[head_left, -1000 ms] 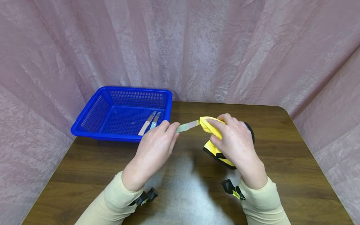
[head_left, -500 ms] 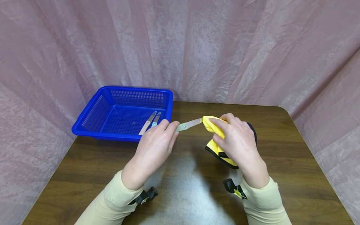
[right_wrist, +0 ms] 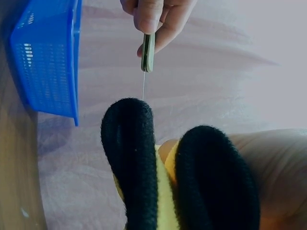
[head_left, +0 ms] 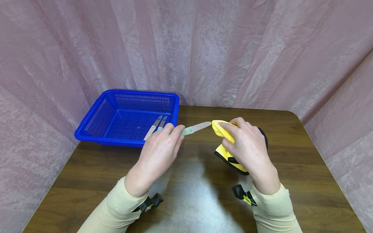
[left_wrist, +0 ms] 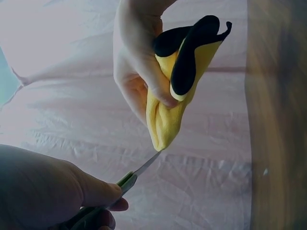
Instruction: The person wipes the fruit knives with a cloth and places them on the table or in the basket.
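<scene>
My left hand [head_left: 158,145] grips the pale green handle of a knife [head_left: 199,126], its blade pointing right toward my other hand. In my right hand [head_left: 247,142] is a folded yellow cloth [head_left: 222,129] with black edging, pinched between thumb and fingers. Only the blade's very tip meets the fold of the cloth; most of the blade shows bare. From the left wrist view, the knife [left_wrist: 146,165] rises to the lower end of the cloth [left_wrist: 165,122]. In the right wrist view, the black edging of the cloth [right_wrist: 132,158] covers part of the blade.
A blue plastic basket [head_left: 125,141] stands at the back left of the wooden table [head_left: 291,155]. Inside it lie a knife with a pale pink handle [head_left: 150,131] and a knife with a light blue handle [head_left: 163,122]. A pink curtain [head_left: 204,55] hangs behind.
My right hand has shifted slightly right with the cloth, sliding it along the blade to the tip, so more of the blade shows. The left hand has barely moved.
</scene>
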`<state>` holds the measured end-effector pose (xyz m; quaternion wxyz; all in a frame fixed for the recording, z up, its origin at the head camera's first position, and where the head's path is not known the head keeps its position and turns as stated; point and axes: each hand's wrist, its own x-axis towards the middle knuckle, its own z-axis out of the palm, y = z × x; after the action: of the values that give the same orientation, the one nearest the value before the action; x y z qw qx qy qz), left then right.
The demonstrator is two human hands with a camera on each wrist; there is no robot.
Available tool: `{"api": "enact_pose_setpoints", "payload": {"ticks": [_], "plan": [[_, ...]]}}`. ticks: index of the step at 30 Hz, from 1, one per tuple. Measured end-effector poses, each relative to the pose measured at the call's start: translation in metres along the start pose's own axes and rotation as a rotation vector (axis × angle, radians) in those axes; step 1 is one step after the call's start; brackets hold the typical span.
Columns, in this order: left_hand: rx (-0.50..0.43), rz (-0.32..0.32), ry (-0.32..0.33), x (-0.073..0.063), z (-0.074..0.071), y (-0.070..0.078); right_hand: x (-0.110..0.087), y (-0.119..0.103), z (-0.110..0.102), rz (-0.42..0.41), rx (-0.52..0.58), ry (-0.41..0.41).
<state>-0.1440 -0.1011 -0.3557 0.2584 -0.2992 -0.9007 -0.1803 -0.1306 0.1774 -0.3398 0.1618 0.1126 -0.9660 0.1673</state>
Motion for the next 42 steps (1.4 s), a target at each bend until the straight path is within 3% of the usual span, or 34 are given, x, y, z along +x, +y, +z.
{"api": "enact_pose_setpoints", "payload": {"ticks": [19,42], "plan": [[0.004,0.011,0.014,0.000,-0.001,-0.002,-0.003,-0.001,-0.006,-0.005,0.001,0.048],[-0.011,0.029,-0.061,-0.002,0.002,0.003,-0.009,-0.025,0.002,-0.160,-0.009,0.068]]}}
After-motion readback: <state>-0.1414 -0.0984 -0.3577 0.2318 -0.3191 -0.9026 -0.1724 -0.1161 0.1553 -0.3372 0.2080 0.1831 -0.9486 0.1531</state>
